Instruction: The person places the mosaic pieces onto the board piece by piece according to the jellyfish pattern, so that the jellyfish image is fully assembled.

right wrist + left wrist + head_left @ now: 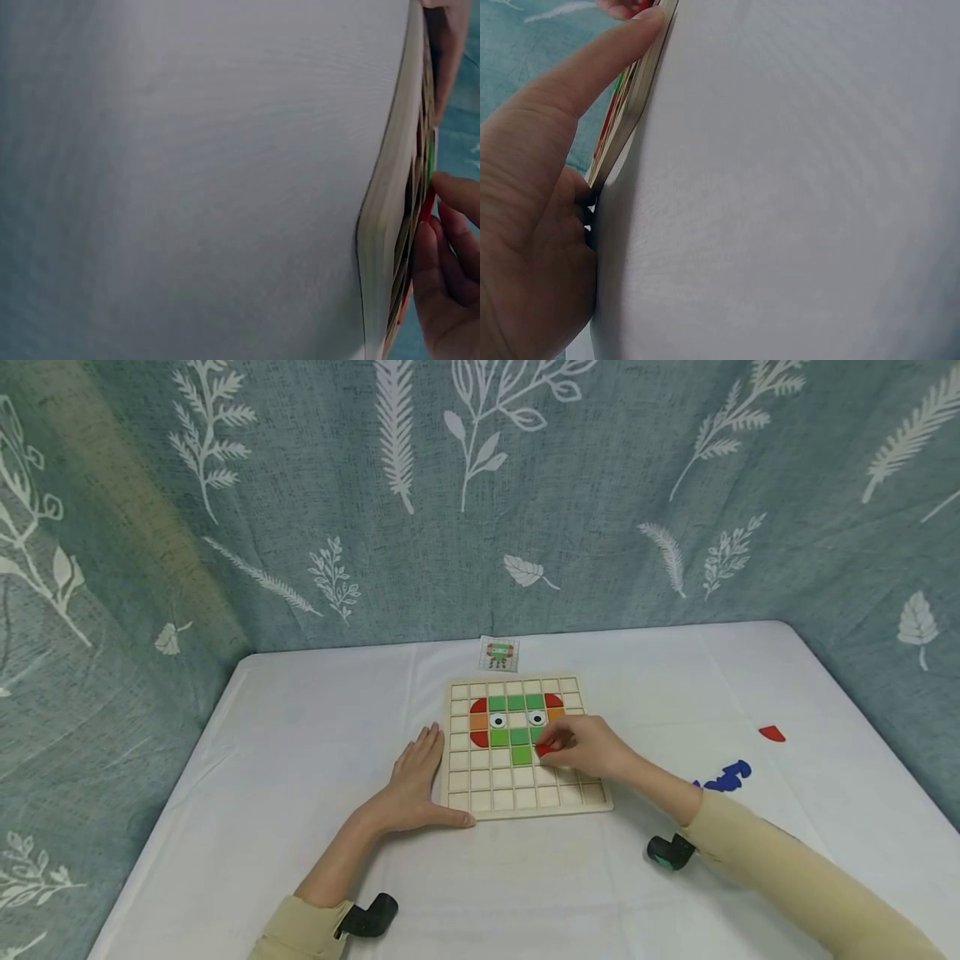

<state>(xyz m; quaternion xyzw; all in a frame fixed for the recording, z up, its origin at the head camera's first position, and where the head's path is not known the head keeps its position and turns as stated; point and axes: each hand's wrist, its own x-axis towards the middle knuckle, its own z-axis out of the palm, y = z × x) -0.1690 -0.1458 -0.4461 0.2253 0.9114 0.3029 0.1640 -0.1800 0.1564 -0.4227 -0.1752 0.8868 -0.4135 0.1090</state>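
Note:
A wooden grid board (480, 781) lies on the white table with coloured tiles set in its squares. Red corners, orange and green squares and two eye tiles (498, 721) form a pattern there. My right hand (596, 747) pinches a red tile (543, 749) between thumb and fingers, low over the board beside a green square (521, 755). In the right wrist view the red tile (427, 207) shows at the fingertips, close to the grid. My left hand (411, 787) rests with fingers extended along the board's left edge and its thumb at the near left corner.
Behind the board lies a small picture card (498, 654) with a similar figure. To the right are several blue pieces (727, 777) and a red rounded piece (772, 733). A patterned curtain (450, 560) stands behind the table.

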